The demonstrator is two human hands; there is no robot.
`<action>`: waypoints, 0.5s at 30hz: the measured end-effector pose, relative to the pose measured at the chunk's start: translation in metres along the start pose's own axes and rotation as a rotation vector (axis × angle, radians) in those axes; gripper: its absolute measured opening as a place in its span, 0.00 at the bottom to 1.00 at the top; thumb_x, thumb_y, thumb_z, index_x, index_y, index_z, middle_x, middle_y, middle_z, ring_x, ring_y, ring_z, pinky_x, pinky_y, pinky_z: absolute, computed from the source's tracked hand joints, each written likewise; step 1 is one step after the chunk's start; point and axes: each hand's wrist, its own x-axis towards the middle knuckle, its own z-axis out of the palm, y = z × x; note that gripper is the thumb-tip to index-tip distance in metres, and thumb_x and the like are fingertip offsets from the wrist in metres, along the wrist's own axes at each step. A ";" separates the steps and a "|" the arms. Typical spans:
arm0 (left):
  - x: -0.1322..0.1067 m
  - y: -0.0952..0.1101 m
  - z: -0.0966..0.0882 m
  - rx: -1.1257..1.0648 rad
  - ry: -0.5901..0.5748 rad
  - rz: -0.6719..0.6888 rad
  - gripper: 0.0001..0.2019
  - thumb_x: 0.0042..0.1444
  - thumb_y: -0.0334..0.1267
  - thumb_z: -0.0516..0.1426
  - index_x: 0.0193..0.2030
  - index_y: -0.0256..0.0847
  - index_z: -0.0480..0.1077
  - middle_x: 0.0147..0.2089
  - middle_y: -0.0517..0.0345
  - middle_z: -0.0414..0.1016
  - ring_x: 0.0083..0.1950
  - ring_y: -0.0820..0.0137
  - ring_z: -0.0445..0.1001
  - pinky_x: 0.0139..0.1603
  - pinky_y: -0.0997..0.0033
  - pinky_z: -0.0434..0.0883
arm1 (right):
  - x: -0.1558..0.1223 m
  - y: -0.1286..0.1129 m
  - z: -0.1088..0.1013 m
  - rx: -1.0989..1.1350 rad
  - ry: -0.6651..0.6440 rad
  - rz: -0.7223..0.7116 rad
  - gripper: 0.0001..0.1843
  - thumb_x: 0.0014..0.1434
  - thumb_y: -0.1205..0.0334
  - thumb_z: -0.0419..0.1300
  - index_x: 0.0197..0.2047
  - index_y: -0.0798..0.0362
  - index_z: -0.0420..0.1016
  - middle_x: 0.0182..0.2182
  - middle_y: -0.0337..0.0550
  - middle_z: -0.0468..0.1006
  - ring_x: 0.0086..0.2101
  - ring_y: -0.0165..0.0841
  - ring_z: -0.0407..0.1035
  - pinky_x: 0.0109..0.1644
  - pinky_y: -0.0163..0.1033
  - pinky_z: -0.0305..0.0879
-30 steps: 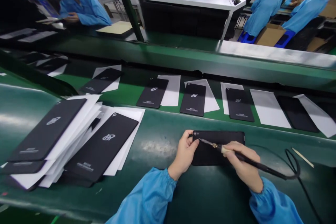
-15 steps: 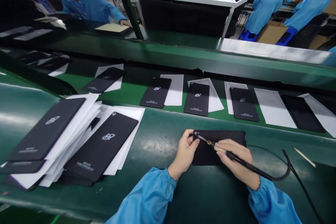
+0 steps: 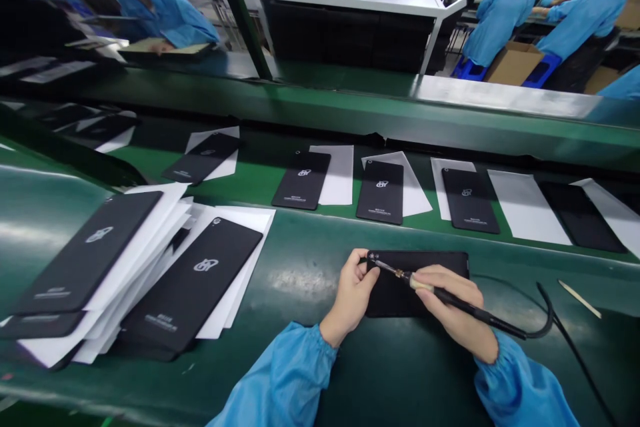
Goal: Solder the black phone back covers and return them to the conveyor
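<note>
A black tablet back cover (image 3: 400, 293) lies flat on the green bench in front of me. My left hand (image 3: 353, 290) grips its left end, thumb and fingers closed at the upper-left corner. In my right hand (image 3: 453, 303) is a soldering iron (image 3: 465, 307), held like a pen. Its metal tip reaches the small round opening at that same corner, close to my left thumb; whether it touches is too small to tell. A black cable (image 3: 575, 347) runs from the iron's handle down to the right.
To the left stands a pile of black covers (image 3: 95, 247) interleaved with white sheets (image 3: 235, 280). Beyond the bench edge, several covers (image 3: 383, 193) and sheets lie along a green conveyor (image 3: 250, 197). A thin wooden stick (image 3: 580, 298) lies at right. Co-workers in blue sit farther back.
Both hands and the iron stay almost in place. The covers on the conveyor have shifted slightly to the right. Across the line, a co-worker's arm and a pale board have moved left.
</note>
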 end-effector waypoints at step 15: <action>-0.001 0.001 0.000 0.014 -0.005 -0.012 0.12 0.56 0.37 0.63 0.43 0.41 0.64 0.30 0.62 0.77 0.27 0.75 0.73 0.29 0.78 0.67 | 0.016 -0.002 -0.008 -0.046 -0.033 0.030 0.07 0.63 0.65 0.62 0.42 0.51 0.82 0.37 0.45 0.82 0.38 0.35 0.78 0.42 0.38 0.76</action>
